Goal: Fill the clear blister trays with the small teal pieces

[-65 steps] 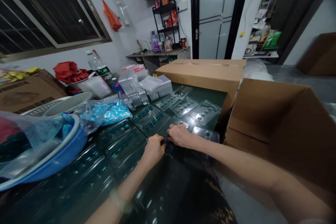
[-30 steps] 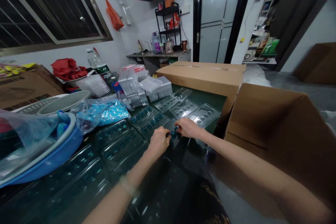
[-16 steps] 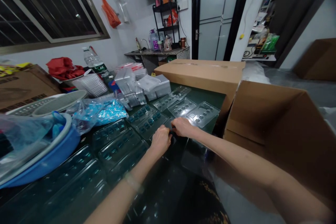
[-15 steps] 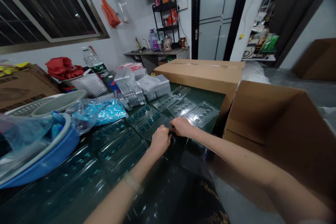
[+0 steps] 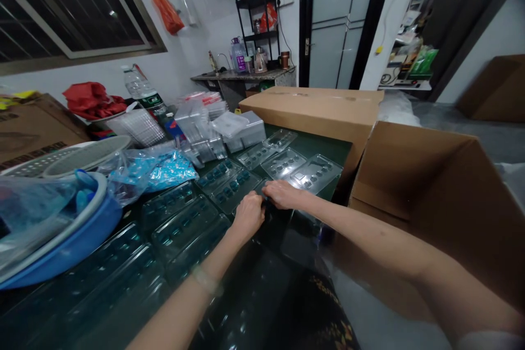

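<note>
My left hand [image 5: 248, 215] and my right hand [image 5: 280, 193] meet over a clear plastic blister tray [image 5: 295, 229] on the dark green table [image 5: 315, 145]. Both hands have their fingers curled and pinched together at the tray's far end. What they pinch is hidden between the fingers. Filled trays with small blue pieces [image 5: 232, 185] lie just left of my hands. Three empty clear trays [image 5: 315, 172] lie just beyond my right hand.
An open cardboard box [image 5: 430, 197] stands at the right, a closed one [image 5: 315, 106] behind the trays. A bag of blue pieces [image 5: 158, 170], a blue basin [image 5: 69, 246], white baskets [image 5: 82, 156] and stacked clear trays [image 5: 200, 126] crowd the left.
Both hands have stayed pinched together over the same tray, shifting slightly along it. About a second ago a small blue piece showed between the fingers; it is hidden now.
</note>
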